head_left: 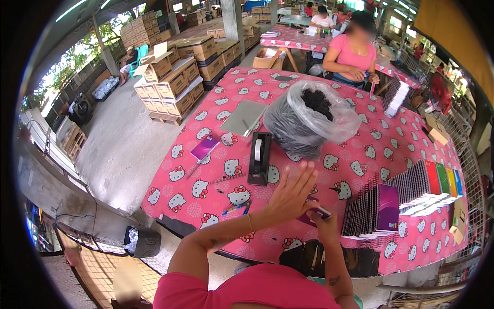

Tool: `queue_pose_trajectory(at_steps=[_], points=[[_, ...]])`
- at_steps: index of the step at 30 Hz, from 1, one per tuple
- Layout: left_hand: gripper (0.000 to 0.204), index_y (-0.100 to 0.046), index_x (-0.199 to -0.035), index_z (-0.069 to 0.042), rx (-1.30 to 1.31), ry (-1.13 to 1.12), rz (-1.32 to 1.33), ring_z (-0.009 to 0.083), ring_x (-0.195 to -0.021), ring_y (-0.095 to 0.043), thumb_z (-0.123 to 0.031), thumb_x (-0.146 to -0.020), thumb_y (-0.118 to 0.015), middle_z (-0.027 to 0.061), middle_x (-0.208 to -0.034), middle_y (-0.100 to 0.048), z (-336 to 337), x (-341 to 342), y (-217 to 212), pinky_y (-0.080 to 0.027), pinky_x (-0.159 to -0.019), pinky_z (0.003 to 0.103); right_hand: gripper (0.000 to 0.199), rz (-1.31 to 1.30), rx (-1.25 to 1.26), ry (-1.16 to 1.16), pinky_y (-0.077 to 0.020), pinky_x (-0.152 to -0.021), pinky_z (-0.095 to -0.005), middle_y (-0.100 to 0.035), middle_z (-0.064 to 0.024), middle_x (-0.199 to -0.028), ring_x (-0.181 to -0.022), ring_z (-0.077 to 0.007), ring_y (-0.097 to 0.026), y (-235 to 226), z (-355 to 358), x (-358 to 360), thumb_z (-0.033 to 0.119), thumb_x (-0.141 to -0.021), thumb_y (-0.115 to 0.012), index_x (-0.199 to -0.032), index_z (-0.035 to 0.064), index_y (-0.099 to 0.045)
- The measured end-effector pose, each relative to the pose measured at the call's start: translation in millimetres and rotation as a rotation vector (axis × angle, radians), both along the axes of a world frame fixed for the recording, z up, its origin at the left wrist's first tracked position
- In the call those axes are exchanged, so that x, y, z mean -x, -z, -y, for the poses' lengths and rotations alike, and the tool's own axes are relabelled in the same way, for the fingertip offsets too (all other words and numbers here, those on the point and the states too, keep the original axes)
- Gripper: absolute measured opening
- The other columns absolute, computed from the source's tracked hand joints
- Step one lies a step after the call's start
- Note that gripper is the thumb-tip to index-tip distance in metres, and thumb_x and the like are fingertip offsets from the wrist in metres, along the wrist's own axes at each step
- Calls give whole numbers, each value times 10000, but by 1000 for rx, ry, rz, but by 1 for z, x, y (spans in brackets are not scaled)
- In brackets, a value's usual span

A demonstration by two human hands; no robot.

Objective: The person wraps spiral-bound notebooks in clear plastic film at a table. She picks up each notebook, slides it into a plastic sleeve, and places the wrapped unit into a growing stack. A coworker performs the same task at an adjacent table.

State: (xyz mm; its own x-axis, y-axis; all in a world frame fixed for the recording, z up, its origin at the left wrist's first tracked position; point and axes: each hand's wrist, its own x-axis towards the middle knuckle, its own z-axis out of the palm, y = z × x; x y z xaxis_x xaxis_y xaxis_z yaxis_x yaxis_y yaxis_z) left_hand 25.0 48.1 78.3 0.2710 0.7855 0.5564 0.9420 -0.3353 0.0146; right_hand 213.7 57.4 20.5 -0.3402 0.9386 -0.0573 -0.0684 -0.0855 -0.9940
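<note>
My left hand [292, 191] is raised flat with fingers spread over a small purple notebook [312, 212] lying on the pink cartoon-print tablecloth [288, 232]. My right hand [324, 222] pinches the notebook's near right corner. A black tape dispenser [259, 158] stands just left of my left hand. To the right, a row of upright spiral notebooks [371, 209] leans with a purple cover in front.
A clear bag of black spiral coils [309, 119] sits mid-table, a grey sheet [243, 118] and a purple notebook [205, 148] to its left. Pens [235, 208] lie near the front edge. A person in pink [351, 56] works across the table. Stacked cartons [172, 82] stand left.
</note>
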Motion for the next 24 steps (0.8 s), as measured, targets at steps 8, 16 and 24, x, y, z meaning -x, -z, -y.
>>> queue_pose_trajectory(at_steps=[8, 16, 24], points=[[877, -291, -1503, 31, 159, 118, -36, 369, -1474, -251, -504, -873, -584, 222, -1575, -276, 3, -8, 16, -199, -1150, 600, 259, -17, 55, -133, -550, -752, -265, -704, -47, -936, -840, -124, -667, 7, -20, 4, 37, -896, -655, -1143, -39, -673], [734, -342, -1493, -16, 198, 55, 32, 316, -1444, -327, -475, -946, -513, 153, -1544, -370, -4, -15, 46, -243, -1134, 605, 309, -80, -46, -145, -533, -863, -275, -693, -72, -1074, -985, -143, -648, 66, -50, 9, 17, -906, -653, -1214, -17, -655], [640, -459, -1425, -37, 433, 236, -185, 303, -1443, -337, -387, -912, -613, 165, -1523, -394, -22, 16, 105, -207, -1159, 602, 308, 41, -161, -149, -512, -842, -272, -706, -32, -1029, -937, -91, -613, 120, -47, 11, 57, -899, -692, -1198, -7, -661]])
